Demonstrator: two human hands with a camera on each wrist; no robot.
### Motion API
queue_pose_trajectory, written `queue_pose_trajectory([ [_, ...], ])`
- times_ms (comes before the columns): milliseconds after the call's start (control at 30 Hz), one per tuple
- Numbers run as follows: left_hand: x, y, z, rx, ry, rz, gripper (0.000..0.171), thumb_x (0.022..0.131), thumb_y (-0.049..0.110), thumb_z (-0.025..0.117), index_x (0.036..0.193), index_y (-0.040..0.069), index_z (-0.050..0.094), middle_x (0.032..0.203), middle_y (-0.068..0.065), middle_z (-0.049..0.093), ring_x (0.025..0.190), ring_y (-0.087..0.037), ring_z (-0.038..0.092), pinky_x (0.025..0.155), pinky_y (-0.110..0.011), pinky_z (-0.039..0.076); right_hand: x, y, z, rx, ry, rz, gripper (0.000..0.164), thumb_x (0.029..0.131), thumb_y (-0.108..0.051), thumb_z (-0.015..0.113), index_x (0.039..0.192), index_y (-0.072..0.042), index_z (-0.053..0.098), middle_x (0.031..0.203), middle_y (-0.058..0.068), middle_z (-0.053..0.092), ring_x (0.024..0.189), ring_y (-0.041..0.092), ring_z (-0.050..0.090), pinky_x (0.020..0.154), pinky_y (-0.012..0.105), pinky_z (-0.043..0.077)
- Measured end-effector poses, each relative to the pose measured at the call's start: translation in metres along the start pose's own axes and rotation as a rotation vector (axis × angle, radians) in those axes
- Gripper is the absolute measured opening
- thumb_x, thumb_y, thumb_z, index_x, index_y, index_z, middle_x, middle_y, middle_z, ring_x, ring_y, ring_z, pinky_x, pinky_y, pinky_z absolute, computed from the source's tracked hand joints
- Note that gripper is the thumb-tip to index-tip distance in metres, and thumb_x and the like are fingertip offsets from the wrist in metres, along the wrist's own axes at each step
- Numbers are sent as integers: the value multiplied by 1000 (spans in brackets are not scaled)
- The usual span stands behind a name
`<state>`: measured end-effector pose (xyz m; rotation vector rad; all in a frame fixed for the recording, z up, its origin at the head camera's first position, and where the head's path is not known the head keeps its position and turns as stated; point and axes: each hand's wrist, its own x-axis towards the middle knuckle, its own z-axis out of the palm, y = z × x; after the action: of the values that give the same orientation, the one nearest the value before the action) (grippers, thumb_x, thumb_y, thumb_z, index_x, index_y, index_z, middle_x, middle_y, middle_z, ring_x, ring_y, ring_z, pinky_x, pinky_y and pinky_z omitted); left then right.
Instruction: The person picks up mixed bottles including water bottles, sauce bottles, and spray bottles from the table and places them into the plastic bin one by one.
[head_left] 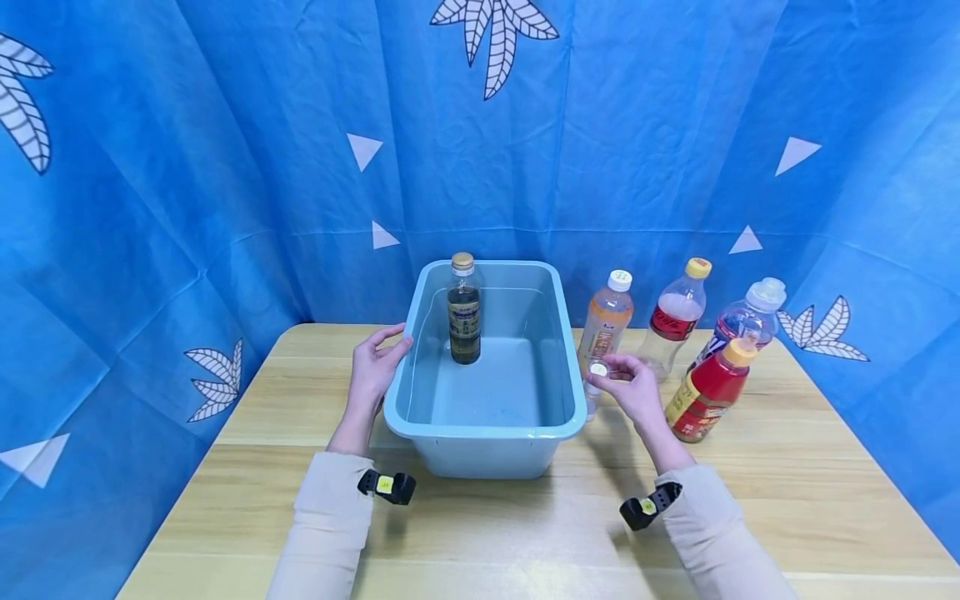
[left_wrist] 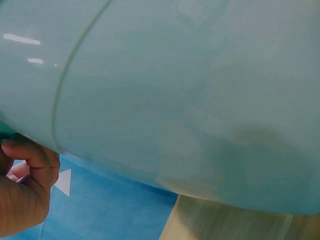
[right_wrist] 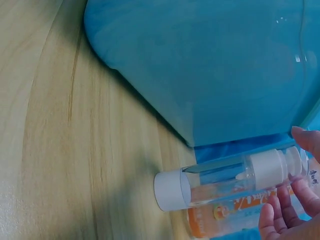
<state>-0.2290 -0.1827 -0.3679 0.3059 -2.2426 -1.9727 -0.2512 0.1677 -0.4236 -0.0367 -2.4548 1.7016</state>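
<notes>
My left hand [head_left: 372,367] holds the left rim of a light blue plastic basin [head_left: 480,431], and in the left wrist view its curled fingers [left_wrist: 37,160] show at the basin's edge. Inside the basin, toward the back left, a dark-liquid bottle [head_left: 464,321] with a tan cap stands upright. Beyond the basin's right wall, my right hand [head_left: 633,387] pinches the white cap of a small clear bottle [right_wrist: 215,177] between thumb and fingers. That bottle has a white base and a white band below its cap. An orange drink bottle [head_left: 606,321] stands just behind it.
Right of my right hand stand a cola bottle [head_left: 675,321] with a yellow cap, a blue-labelled bottle [head_left: 738,325] and a red sauce bottle [head_left: 708,396]. The wooden table [head_left: 480,533] meets a blue patterned curtain [head_left: 480,183] at back and sides.
</notes>
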Motion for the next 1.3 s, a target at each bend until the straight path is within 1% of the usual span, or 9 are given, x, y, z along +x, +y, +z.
queue_pose_trajectory([
  [133, 0, 0, 0, 3, 1, 1, 39, 88, 25, 56, 124, 10, 51, 108, -21, 59, 94, -34, 59, 70, -37, 52, -1, 1, 0, -10, -6, 11, 44, 74, -15, 72, 110, 4, 56, 105, 19, 56, 81, 13, 54, 69, 16, 44],
  [300, -1, 0, 0, 6, 5, 4, 39, 88, 25, 56, 123, 10, 51, 108, -21, 59, 93, -33, 60, 70, -36, 52, -2, 3, 0, -8, -6, 18, 44, 74, -18, 72, 109, 3, 57, 103, 18, 56, 81, 11, 53, 70, 16, 44],
  [667, 0, -1, 0, 11, 6, 1, 39, 87, 26, 57, 123, 11, 52, 109, -19, 59, 92, -30, 61, 70, -36, 52, -2, 6, 2, 46, 24, -16, 39, 73, -13, 73, 106, 4, 59, 95, 15, 58, 74, 3, 53, 67, 14, 44],
  [800, 0, -2, 0, 10, 5, 2, 39, 87, 25, 57, 123, 11, 52, 109, -19, 59, 93, -32, 60, 70, -37, 52, -4, 5, 2, 55, 36, -25, 40, 73, -13, 73, 105, 5, 59, 93, 14, 58, 73, 2, 53, 67, 14, 44],
  [967, 0, -2, 1, 10, 4, -6, 39, 87, 26, 57, 123, 12, 52, 111, -18, 59, 94, -31, 60, 71, -37, 52, -5, 4, 0, 50, 29, -15, 39, 73, -15, 73, 105, 3, 59, 93, 12, 59, 74, 2, 54, 67, 14, 45],
  [1100, 0, -2, 1, 8, 6, -8, 39, 87, 26, 56, 123, 12, 52, 110, -18, 59, 93, -30, 61, 70, -36, 52, -6, 0, -2, 52, 25, -40, 39, 73, -15, 73, 105, 3, 60, 92, 11, 59, 74, 3, 54, 67, 15, 45],
  [1300, 1, -2, 1, 6, 11, -10, 38, 87, 25, 56, 123, 12, 52, 110, -18, 59, 93, -30, 61, 70, -37, 52, -7, -7, -7, 69, 24, -109, 36, 72, -10, 73, 103, 6, 61, 86, 10, 60, 72, 3, 55, 65, 15, 46],
])
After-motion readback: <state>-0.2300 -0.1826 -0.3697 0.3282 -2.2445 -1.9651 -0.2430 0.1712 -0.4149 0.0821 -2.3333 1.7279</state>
